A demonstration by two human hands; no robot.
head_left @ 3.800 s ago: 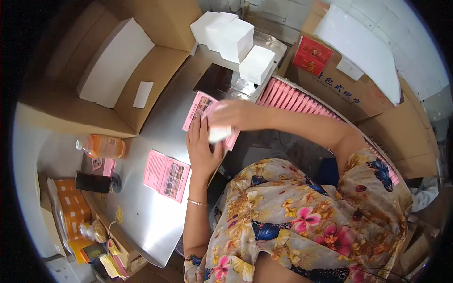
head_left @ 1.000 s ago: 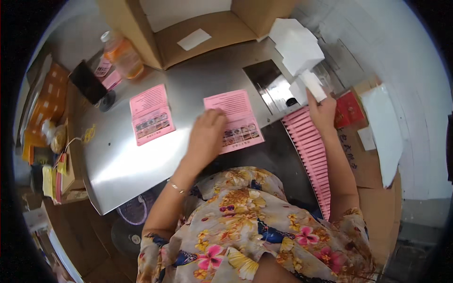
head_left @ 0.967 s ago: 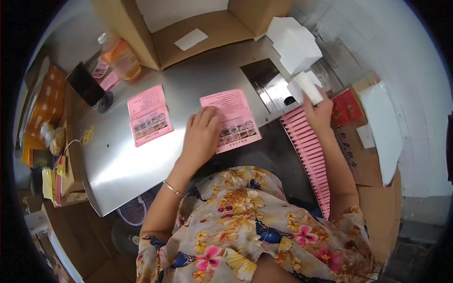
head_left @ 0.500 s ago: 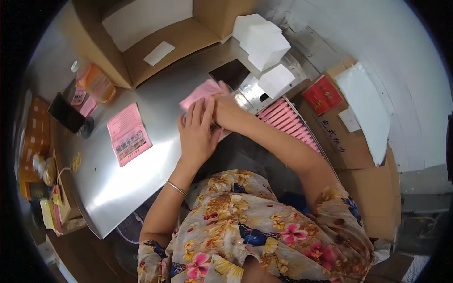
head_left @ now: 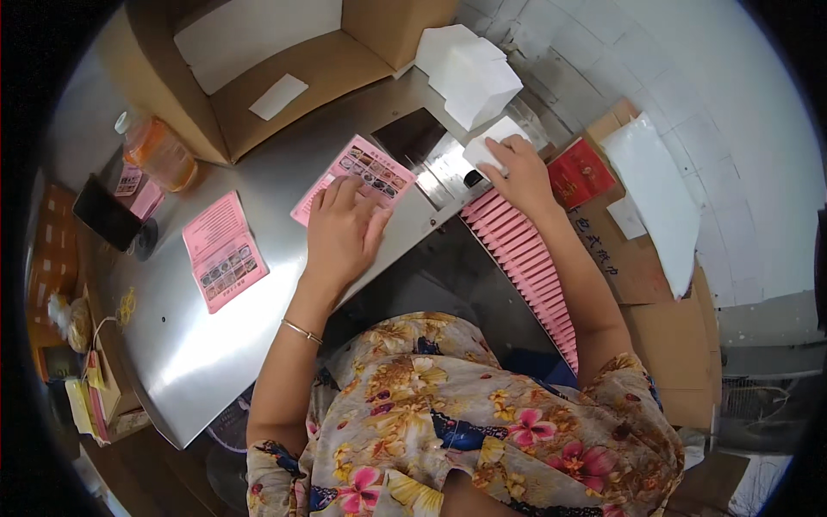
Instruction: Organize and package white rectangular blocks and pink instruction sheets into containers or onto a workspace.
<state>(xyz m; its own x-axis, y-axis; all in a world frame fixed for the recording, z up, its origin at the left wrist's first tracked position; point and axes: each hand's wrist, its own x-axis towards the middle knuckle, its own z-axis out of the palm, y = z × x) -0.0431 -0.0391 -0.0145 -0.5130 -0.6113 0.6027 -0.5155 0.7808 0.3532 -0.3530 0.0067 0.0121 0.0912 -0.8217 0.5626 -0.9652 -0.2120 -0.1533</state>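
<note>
A pink printed sheet (head_left: 366, 168) with rows of small pictures lies flat on the metal table, slightly turned. My left hand (head_left: 343, 231) rests on its near part, palm down with fingers stretched out; a small white patch shows by the fingertips. My right hand (head_left: 527, 181) touches the top of a small white paper stack (head_left: 488, 153) with its fingertips, the fingers bent and apart. Whether they grip a sheet is not plain. Farther left, a second pink sheet (head_left: 226, 250) with a fold across it lies by itself.
A long row of folded pink pieces (head_left: 525, 267) runs below my right forearm. A large white paper stack (head_left: 469, 73) stands behind the right hand. An open cardboard box (head_left: 301, 95), orange drink bottle (head_left: 164, 155) and dark phone-like screen (head_left: 107, 211) stand along the table (head_left: 198, 370).
My hands have parted. The right hand has moved right from the pink sheet to the small white stack; the sheet now lies spread flat under my left hand.
</note>
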